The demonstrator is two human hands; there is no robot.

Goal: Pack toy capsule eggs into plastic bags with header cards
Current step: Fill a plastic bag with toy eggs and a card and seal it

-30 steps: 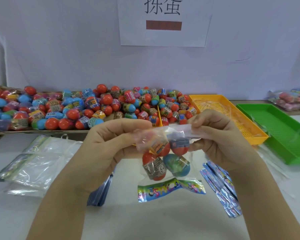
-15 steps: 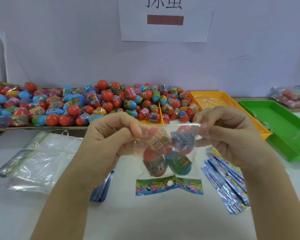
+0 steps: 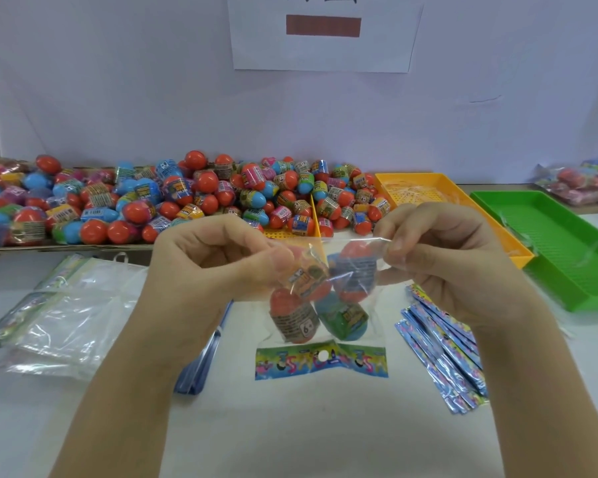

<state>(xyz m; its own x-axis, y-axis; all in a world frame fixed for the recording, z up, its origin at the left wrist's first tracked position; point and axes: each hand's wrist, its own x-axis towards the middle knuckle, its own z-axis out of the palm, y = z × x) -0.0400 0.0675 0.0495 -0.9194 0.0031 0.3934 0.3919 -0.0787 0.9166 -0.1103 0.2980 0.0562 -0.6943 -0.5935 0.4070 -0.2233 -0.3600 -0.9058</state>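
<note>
glossy clear plastic bag [image 3: 351,270], shiny plastic eggs [image 3: 292,319], perforated plastic trays [image 3: 563,257]

We now stretch the plastic bag's [image 3: 325,294] open edge flat and taut between our left hand [image 3: 218,267] and right hand [image 3: 442,260]; a second ago it was bunched and folded over. The header card [image 3: 321,360] below lies level instead of curled and slanted.
</note>
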